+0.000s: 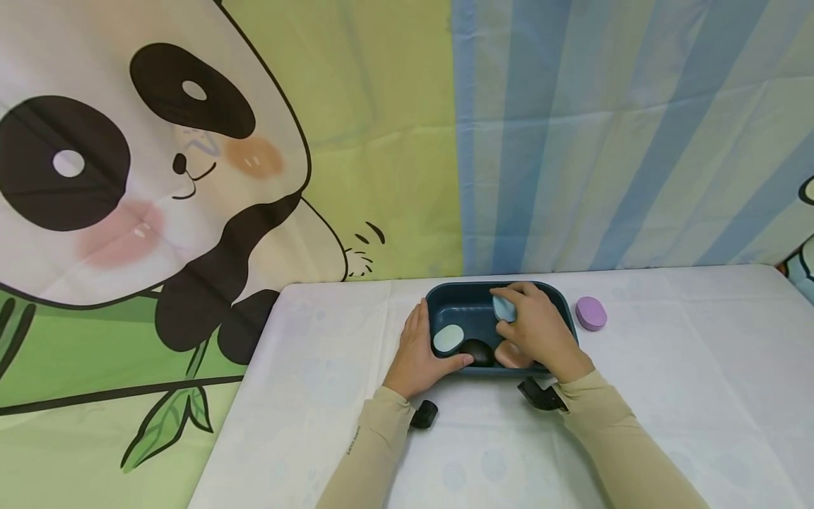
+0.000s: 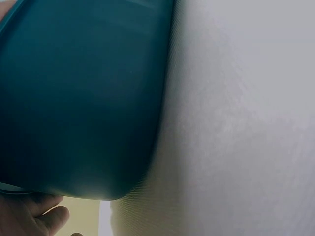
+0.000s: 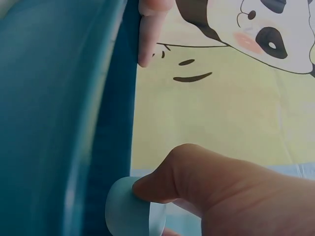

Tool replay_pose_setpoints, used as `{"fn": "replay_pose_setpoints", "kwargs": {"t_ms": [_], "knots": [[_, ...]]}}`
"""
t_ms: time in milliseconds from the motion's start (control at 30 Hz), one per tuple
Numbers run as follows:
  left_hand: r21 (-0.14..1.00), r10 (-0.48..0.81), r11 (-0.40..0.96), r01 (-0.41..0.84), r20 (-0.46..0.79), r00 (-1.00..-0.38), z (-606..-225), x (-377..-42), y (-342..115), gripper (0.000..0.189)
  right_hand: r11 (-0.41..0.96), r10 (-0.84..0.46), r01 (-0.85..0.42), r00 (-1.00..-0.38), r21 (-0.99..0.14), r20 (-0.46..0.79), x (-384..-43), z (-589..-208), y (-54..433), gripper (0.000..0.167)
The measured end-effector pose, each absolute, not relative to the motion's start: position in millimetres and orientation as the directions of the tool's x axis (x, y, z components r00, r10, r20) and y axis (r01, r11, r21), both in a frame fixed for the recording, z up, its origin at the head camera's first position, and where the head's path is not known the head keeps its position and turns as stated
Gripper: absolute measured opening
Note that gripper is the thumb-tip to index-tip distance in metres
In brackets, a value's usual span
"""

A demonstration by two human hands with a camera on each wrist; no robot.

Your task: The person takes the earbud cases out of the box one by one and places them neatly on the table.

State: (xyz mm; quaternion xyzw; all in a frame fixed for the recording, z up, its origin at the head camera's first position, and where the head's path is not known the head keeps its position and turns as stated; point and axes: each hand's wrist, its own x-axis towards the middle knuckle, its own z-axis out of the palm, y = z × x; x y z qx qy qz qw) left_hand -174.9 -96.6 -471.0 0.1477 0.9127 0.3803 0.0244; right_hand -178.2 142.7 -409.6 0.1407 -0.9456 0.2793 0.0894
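Observation:
My left hand (image 1: 421,353) holds the near left corner of a dark blue rectangular tray (image 1: 458,285). Its fingers lie along the left wall, and the thumb reaches over the front rim beside a black rounded block (image 1: 475,348). Between thumb and fingers, my right hand (image 1: 540,326) pinches a light blue rounded block (image 1: 503,309) over the tray's right half. The right wrist view shows the thumb on the edge of that light blue block (image 3: 129,206). Inside the tray are also a pale mint oval block (image 1: 448,338) and, partly under the right hand, a brown block (image 1: 511,355).
A purple oval block (image 1: 591,313) lies on the white tablecloth (image 1: 687,367), right of the tray. Behind the table's far edge hangs a panda-printed cloth (image 1: 381,141) with a striped blue part. Black wrist devices (image 1: 424,414) show at both sleeves.

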Motion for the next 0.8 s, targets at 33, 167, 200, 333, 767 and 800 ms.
{"fn": "replay_pose_setpoints", "kwargs": {"t_ms": [33, 167, 200, 333, 767, 800], "knots": [[0.702, 0.289, 0.666, 0.252, 0.068, -0.955, -471, -175, -97, 0.131, 0.804, -0.214, -0.314, -0.945, -0.505, 0.246, -178, -409, 144, 0.054], [0.704, 0.29, 0.664, 0.252, 0.069, -0.955, -471, -175, -97, 0.131, 0.8, -0.211, -0.313, -0.946, -0.513, 0.248, -175, -406, 150, 0.055], [0.703, 0.29, 0.665, 0.252, 0.068, -0.955, -471, -175, -97, 0.131, 0.798, -0.211, -0.314, -0.945, -0.515, 0.25, -174, -405, 152, 0.055], [0.702, 0.291, 0.666, 0.252, 0.067, -0.954, -471, -175, -97, 0.131, 0.796, -0.21, -0.312, -0.946, -0.518, 0.247, -171, -401, 160, 0.054], [0.698, 0.282, 0.673, 0.245, 0.064, -0.957, -472, -176, -96, 0.132, 0.823, -0.195, -0.28, -0.956, -0.495, 0.218, -164, -391, 187, 0.052], [0.699, 0.282, 0.672, 0.244, 0.062, -0.957, -472, -176, -97, 0.132, 0.826, -0.195, -0.282, -0.955, -0.488, 0.222, -163, -390, 189, 0.052]]}}
